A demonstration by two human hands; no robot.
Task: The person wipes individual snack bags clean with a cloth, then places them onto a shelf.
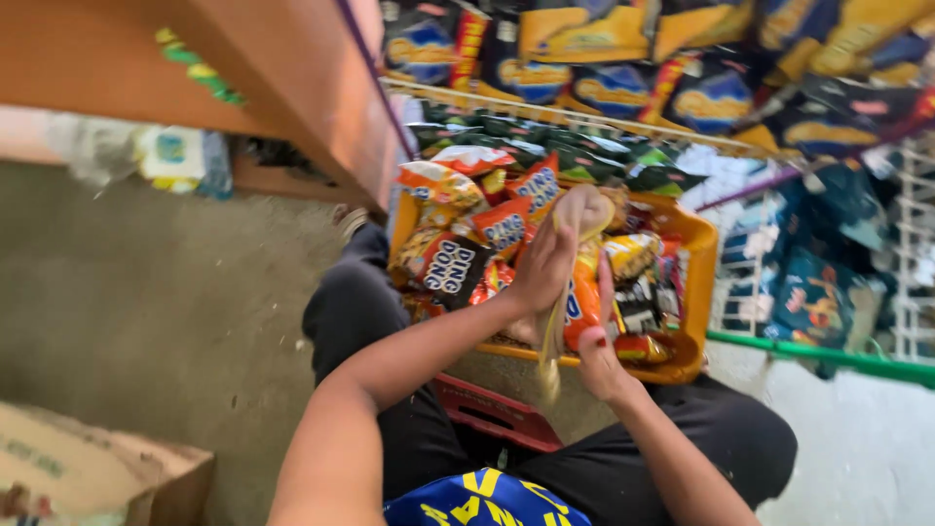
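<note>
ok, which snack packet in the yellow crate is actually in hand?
The orange packet at the crate's near edge, pinched by the right hand; the other packets lie loose.

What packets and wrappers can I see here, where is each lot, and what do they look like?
Snack packets: heaped in the yellow crate, orange, red and black.
Pale strip of sachets: between left hand and right hand, hanging down.
Dark blue and yellow bags: rack above.
Green packets: row behind crate.
Cardboard box: lower left, brown.
</note>
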